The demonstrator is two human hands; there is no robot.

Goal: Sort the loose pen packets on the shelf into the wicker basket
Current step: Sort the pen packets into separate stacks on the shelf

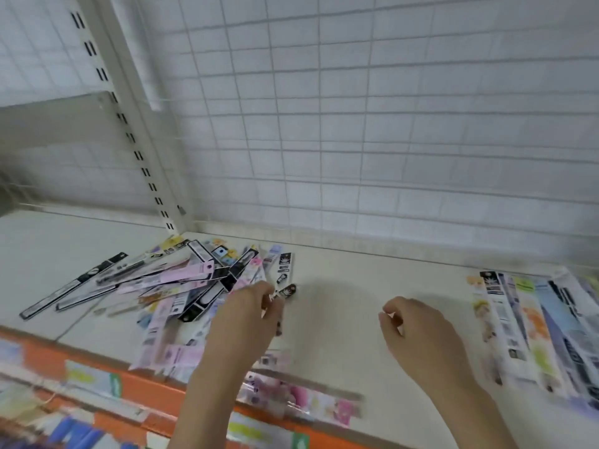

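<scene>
Two hands (241, 322) (418, 332), two packet piles (181, 286) (534, 325)

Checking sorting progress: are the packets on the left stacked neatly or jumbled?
Jumbled. The left pile lies criss-crossed at many angles on the shelf, unlike the right-hand packets, laid side by side.

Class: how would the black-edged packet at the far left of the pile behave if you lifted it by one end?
The black-edged packet is long, narrow and flat, so probably light, drooping slightly. Its glossy surface suggests it may slip between fingers. Lying flat on the shelf, it should slide, not roll.
</scene>
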